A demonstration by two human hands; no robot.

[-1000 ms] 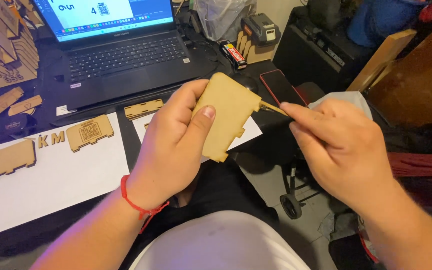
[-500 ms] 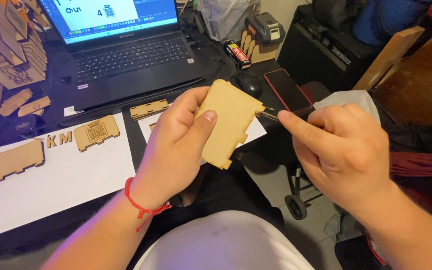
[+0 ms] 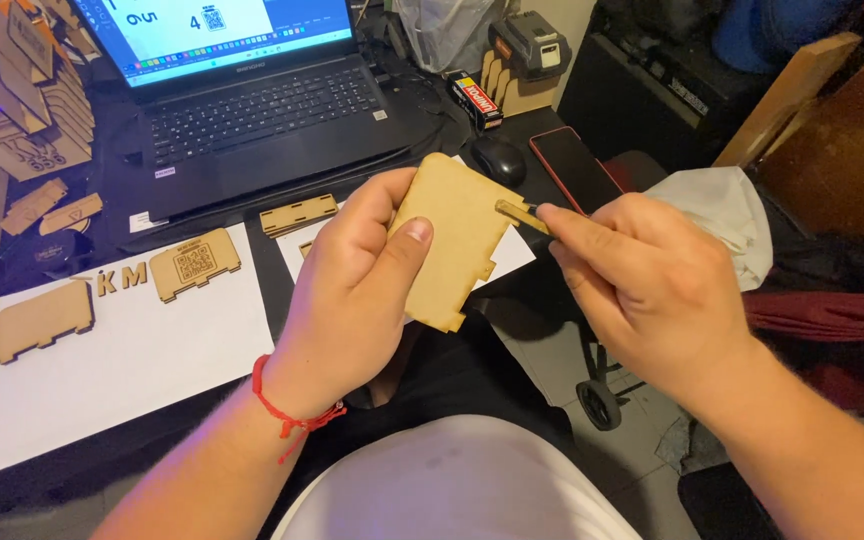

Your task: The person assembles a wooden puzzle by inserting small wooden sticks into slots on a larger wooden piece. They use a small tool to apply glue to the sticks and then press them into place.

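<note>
Here, the left hand [image 3: 352, 290] pinches a notched wooden panel [image 3: 457, 240] between thumb and fingers, holding it above the lap at the near edge of the desk [image 3: 412, 110]. The right hand [image 3: 642, 290] closes its fingertips on a thin wooden strip [image 3: 522, 215], whose far tip touches the panel's right edge. The strip looks fragile; too hard a push at a slant could likely snap it or skid it off the edge. A loose thumb might let the panel twist. Farther left, more cut wooden pieces [image 3: 192, 265] lie on white paper [image 3: 132, 350], with a laptop [image 3: 252, 100] beyond. A mouse [image 3: 500, 160] and a red phone [image 3: 574, 168] sit just behind the hands.
</note>
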